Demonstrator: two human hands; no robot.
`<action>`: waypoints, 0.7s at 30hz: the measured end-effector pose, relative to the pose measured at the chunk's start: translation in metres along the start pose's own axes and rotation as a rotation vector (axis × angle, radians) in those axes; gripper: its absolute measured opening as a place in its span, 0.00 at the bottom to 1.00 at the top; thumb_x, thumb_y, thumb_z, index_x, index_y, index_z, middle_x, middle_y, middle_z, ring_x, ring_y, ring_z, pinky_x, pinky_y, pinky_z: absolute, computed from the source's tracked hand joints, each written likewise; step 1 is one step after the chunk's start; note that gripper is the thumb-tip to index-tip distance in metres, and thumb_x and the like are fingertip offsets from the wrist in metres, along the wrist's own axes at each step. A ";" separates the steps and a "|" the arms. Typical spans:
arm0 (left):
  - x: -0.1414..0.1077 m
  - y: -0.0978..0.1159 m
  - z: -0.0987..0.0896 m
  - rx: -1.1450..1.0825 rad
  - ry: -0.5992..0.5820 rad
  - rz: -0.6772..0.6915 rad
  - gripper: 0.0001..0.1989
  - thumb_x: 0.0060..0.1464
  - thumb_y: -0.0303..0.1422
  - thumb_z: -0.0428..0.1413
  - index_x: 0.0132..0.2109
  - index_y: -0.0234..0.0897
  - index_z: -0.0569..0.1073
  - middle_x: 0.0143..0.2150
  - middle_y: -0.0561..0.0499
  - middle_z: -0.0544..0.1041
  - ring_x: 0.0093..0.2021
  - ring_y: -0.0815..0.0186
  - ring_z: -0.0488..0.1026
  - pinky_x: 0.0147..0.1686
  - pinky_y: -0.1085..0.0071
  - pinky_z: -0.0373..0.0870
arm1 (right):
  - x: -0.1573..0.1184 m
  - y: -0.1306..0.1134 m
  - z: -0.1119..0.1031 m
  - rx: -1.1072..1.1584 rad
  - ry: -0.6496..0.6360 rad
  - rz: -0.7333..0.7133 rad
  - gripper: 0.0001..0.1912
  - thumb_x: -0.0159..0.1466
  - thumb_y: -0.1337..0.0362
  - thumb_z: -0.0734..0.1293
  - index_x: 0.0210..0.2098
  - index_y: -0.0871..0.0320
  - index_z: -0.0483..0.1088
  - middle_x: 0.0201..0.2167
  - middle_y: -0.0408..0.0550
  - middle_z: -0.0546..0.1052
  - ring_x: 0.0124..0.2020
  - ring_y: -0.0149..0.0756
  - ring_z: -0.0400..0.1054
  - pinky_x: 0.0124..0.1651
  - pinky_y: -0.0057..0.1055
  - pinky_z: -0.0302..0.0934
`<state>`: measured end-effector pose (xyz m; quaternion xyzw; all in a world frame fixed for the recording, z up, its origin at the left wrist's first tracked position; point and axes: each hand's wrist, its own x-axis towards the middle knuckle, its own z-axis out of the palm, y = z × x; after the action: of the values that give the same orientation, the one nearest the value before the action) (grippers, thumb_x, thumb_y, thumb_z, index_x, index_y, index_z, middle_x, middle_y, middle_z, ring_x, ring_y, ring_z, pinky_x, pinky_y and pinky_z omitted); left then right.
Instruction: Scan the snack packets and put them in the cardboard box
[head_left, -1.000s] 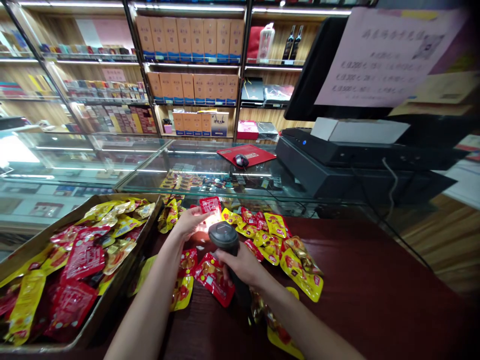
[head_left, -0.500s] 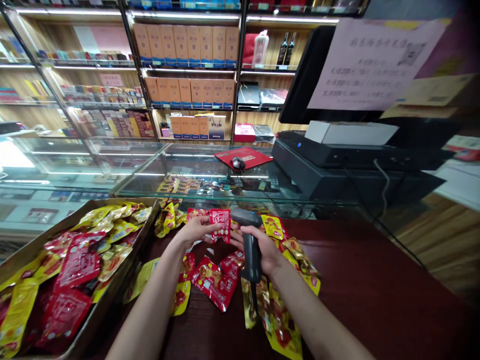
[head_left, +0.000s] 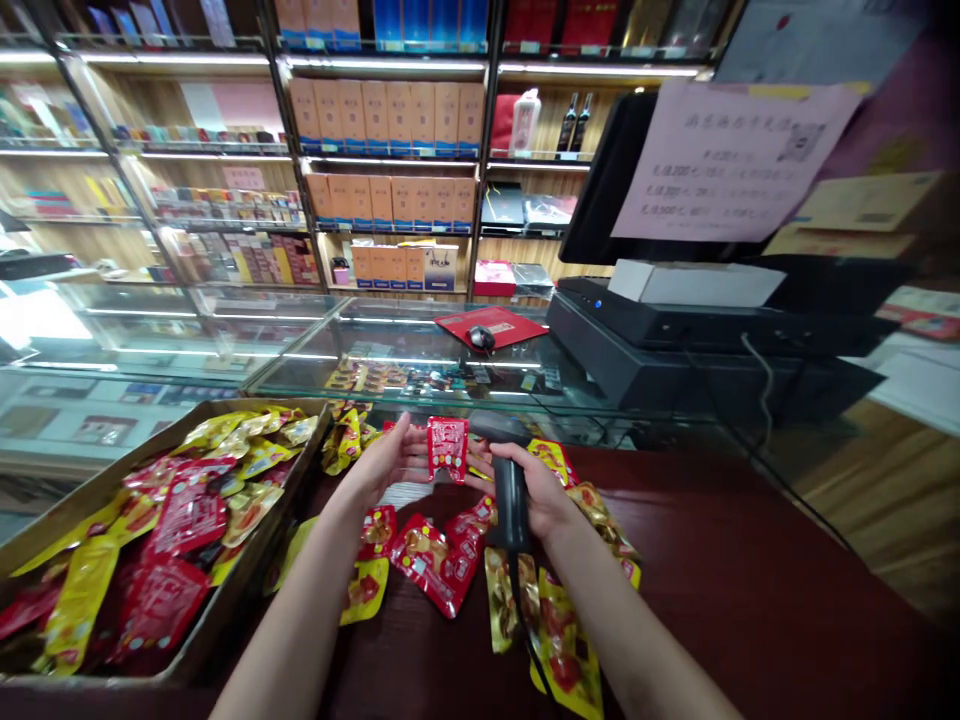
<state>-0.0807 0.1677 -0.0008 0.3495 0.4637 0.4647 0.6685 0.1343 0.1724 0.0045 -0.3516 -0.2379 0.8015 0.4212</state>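
Note:
A small red snack packet (head_left: 448,449) is held up above the counter with its printed side towards me. My left hand (head_left: 388,462) supports it from the left, fingers stretched behind it and thumb raised clear. My right hand (head_left: 536,490) is wrapped round the black handle of a barcode scanner (head_left: 511,500), whose head is blurred. Some right fingers reach left to the packet's edge. Below my hands lie red packets (head_left: 439,562). Yellow packets (head_left: 562,640) lie under and beside my right forearm.
A cardboard box (head_left: 196,640) full of red and yellow packets stands at left. Ahead is a glass display counter (head_left: 360,345) with a mouse (head_left: 481,338) on a red mat. At right stand a monitor (head_left: 600,190) and a black cash drawer (head_left: 637,350). The scanner cable trails towards me.
My left thumb has lifted off the red packet, which now rests against outstretched fingers. The scanner has turned slightly in my right hand. The view has tilted up a little.

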 end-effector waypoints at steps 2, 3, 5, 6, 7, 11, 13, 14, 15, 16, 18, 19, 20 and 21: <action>-0.019 0.006 -0.008 0.061 0.030 0.086 0.26 0.51 0.48 0.57 0.48 0.32 0.74 0.39 0.41 0.78 0.34 0.63 0.76 0.31 0.69 0.74 | -0.001 0.004 0.021 -0.028 -0.052 0.012 0.06 0.56 0.69 0.65 0.35 0.61 0.72 0.36 0.52 0.79 0.44 0.41 0.73 0.48 0.39 0.69; -0.030 0.011 -0.013 0.098 0.064 0.142 0.25 0.48 0.45 0.60 0.50 0.33 0.74 0.40 0.42 0.78 0.34 0.63 0.76 0.31 0.70 0.74 | -0.002 0.007 0.035 -0.043 -0.081 0.013 0.06 0.56 0.69 0.66 0.34 0.61 0.72 0.35 0.51 0.79 0.44 0.40 0.74 0.47 0.38 0.69; -0.053 0.025 -0.028 0.169 0.167 0.251 0.28 0.44 0.42 0.64 0.52 0.35 0.73 0.39 0.45 0.79 0.34 0.64 0.76 0.29 0.72 0.73 | 0.000 0.015 0.068 -0.081 -0.133 0.005 0.05 0.55 0.70 0.67 0.32 0.61 0.72 0.32 0.49 0.78 0.40 0.38 0.74 0.47 0.37 0.69; -0.065 0.034 -0.037 0.202 0.227 0.299 0.30 0.43 0.41 0.65 0.54 0.35 0.72 0.38 0.46 0.79 0.33 0.64 0.75 0.28 0.72 0.72 | 0.002 0.019 0.088 -0.101 -0.162 0.005 0.04 0.54 0.70 0.67 0.31 0.61 0.72 0.31 0.48 0.78 0.38 0.37 0.74 0.46 0.35 0.69; -0.078 0.043 -0.048 0.237 0.293 0.339 0.31 0.43 0.41 0.65 0.55 0.35 0.71 0.37 0.47 0.79 0.32 0.65 0.75 0.28 0.73 0.72 | 0.005 0.024 0.108 -0.118 -0.191 0.004 0.04 0.53 0.70 0.68 0.31 0.61 0.71 0.29 0.47 0.77 0.36 0.35 0.73 0.45 0.34 0.69; -0.122 0.084 -0.100 0.411 0.544 0.424 0.33 0.43 0.44 0.63 0.56 0.35 0.71 0.42 0.46 0.79 0.33 0.64 0.76 0.30 0.71 0.72 | 0.027 0.047 0.188 -0.127 -0.389 0.069 0.05 0.53 0.69 0.68 0.31 0.62 0.72 0.28 0.45 0.75 0.32 0.30 0.71 0.41 0.28 0.69; -0.139 0.099 -0.125 0.515 0.712 0.455 0.34 0.43 0.45 0.63 0.56 0.33 0.70 0.47 0.42 0.78 0.37 0.61 0.76 0.33 0.69 0.73 | 0.038 0.058 0.220 -0.150 -0.452 0.073 0.05 0.53 0.68 0.68 0.30 0.62 0.72 0.28 0.46 0.75 0.32 0.30 0.71 0.41 0.27 0.69; -0.145 0.104 -0.134 0.573 0.783 0.470 0.35 0.43 0.45 0.62 0.57 0.32 0.70 0.48 0.41 0.77 0.39 0.60 0.77 0.36 0.68 0.73 | 0.043 0.062 0.231 -0.172 -0.455 0.094 0.04 0.53 0.68 0.68 0.30 0.62 0.72 0.27 0.47 0.75 0.32 0.30 0.71 0.40 0.26 0.68; -0.150 0.106 -0.141 0.627 0.834 0.483 0.35 0.43 0.45 0.62 0.57 0.32 0.70 0.48 0.40 0.77 0.41 0.58 0.76 0.38 0.68 0.72 | 0.046 0.066 0.238 -0.176 -0.451 0.091 0.04 0.53 0.68 0.68 0.30 0.63 0.72 0.28 0.47 0.75 0.33 0.31 0.71 0.40 0.26 0.68; -0.153 0.106 -0.144 0.674 0.860 0.493 0.34 0.44 0.45 0.61 0.57 0.32 0.70 0.48 0.40 0.77 0.43 0.57 0.76 0.40 0.67 0.72 | 0.047 0.070 0.242 -0.187 -0.447 0.099 0.05 0.53 0.68 0.68 0.30 0.63 0.72 0.28 0.48 0.75 0.35 0.32 0.71 0.39 0.26 0.68; -0.156 0.100 -0.139 0.744 0.841 0.505 0.31 0.46 0.45 0.59 0.55 0.32 0.71 0.48 0.40 0.78 0.45 0.57 0.76 0.41 0.67 0.71 | 0.046 0.074 0.238 -0.210 -0.431 0.110 0.05 0.52 0.68 0.68 0.29 0.62 0.71 0.30 0.49 0.76 0.37 0.33 0.72 0.39 0.26 0.67; -0.156 0.094 -0.133 0.770 0.808 0.503 0.30 0.47 0.45 0.58 0.54 0.33 0.72 0.47 0.41 0.78 0.44 0.57 0.76 0.41 0.67 0.71 | 0.044 0.075 0.231 -0.230 -0.422 0.113 0.05 0.52 0.68 0.68 0.29 0.62 0.71 0.31 0.50 0.76 0.37 0.33 0.72 0.39 0.26 0.67; -0.156 0.085 -0.124 0.798 0.765 0.493 0.27 0.48 0.45 0.57 0.53 0.34 0.74 0.47 0.42 0.79 0.42 0.57 0.77 0.41 0.67 0.71 | 0.040 0.076 0.221 -0.255 -0.410 0.111 0.05 0.51 0.68 0.68 0.28 0.62 0.71 0.32 0.50 0.76 0.38 0.34 0.72 0.39 0.26 0.67; -0.154 0.075 -0.114 0.828 0.729 0.480 0.25 0.49 0.45 0.56 0.50 0.34 0.75 0.45 0.43 0.79 0.40 0.58 0.77 0.39 0.67 0.71 | 0.037 0.076 0.210 -0.286 -0.393 0.104 0.05 0.51 0.68 0.68 0.28 0.62 0.71 0.32 0.51 0.77 0.38 0.34 0.72 0.40 0.27 0.66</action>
<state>-0.2325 0.0502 0.0749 0.4940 0.7137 0.4731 0.1510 -0.0796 0.1449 0.0738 -0.2567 -0.4080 0.8333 0.2707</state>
